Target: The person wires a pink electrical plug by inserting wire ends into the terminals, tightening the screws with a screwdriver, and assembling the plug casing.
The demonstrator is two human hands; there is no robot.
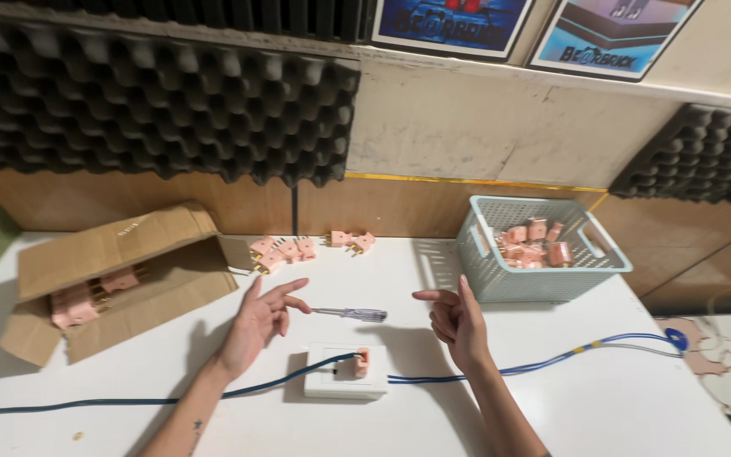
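Screwdriver (350,314): lies flat on the desk between the two hands; long axis runs left to right, clear handle toward the right, thin metal tip toward the left hand.
Left hand (260,322): grip released, fingers spread, fingertips just beside the screwdriver tip, holding nothing.
Right hand (458,322): grip released, palm turned inward, index finger pointing left, near the handle but apart from it.
Socket box (346,371): white, flat, below the screwdriver; a pink plug (362,362) sits in it.
Blue cable (86,403): runs across the desk past the socket box.
Desk (552,398): white, smooth.
Surroundings: cardboard box (112,279) at left, pale basket (543,250) of pink plugs at right, loose plugs (285,250) behind; dark foam panels (154,93) on the wall.
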